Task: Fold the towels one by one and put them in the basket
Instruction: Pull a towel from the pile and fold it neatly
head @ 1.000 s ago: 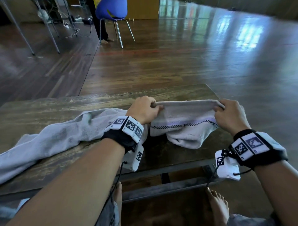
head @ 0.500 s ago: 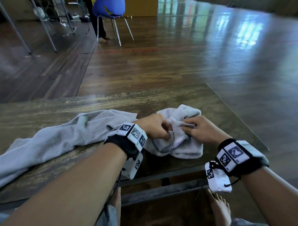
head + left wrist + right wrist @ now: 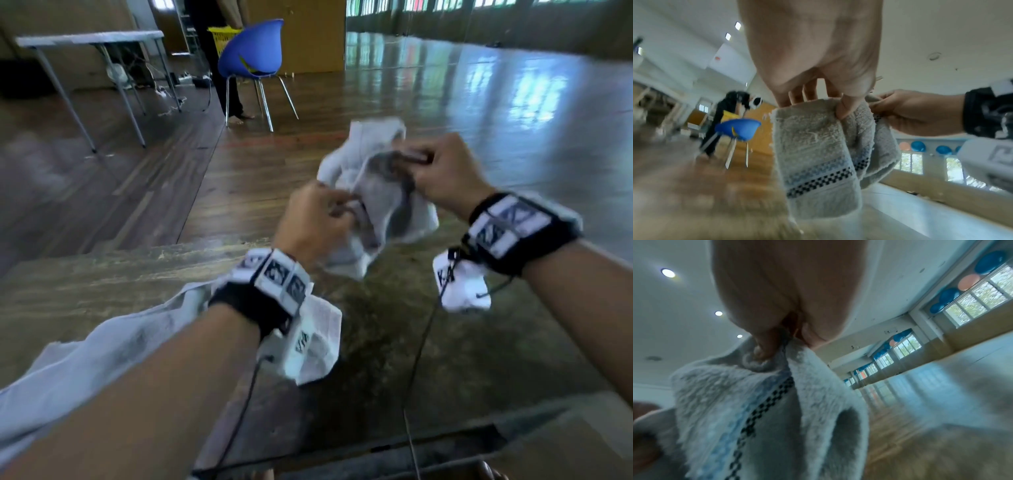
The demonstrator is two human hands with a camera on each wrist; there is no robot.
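With the small grey terry towel with a black checked band point(image 3: 373, 192) lifted above the worn wooden surface point(image 3: 428, 342), pinched between the left hand point(image 3: 313, 224) and right hand point(image 3: 442, 171), match corners before drawing the hands apart, I'd say.

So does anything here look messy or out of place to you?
Nothing is damaged or spilled. The small checker-striped towel, held up in the air between the left hand and right hand, is bunched rather than neatly folded. A larger grey towel lies crumpled across the wooden table, unfolded.
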